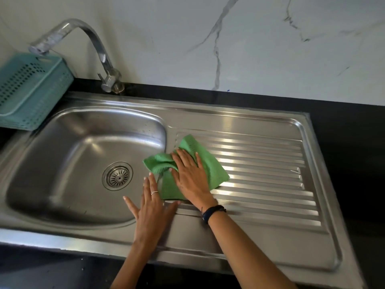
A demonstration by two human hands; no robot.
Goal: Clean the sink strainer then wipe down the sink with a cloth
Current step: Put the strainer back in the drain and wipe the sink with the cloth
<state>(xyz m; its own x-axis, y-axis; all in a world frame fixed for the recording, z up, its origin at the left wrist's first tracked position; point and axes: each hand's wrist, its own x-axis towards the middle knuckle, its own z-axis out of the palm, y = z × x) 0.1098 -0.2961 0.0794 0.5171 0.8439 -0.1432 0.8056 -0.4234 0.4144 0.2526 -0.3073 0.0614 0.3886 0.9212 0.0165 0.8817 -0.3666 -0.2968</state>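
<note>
A green cloth [210, 163] lies crumpled on the left end of the ribbed drainboard [266, 170], its corner hanging over the edge of the steel sink basin [68, 155]. My right hand [190, 176] presses flat on the cloth with straight, spread fingers. My left hand [151, 207] rests open on the rim between basin and drainboard, fingers spread, just left of the cloth. The round metal strainer [117, 176] sits in the drain at the bottom of the basin, to the left of both hands.
A curved chrome faucet [98, 46] rises behind the basin. A teal plastic basket [27, 90] stands at the far left on the black countertop [354, 142]. A white marble wall runs along the back.
</note>
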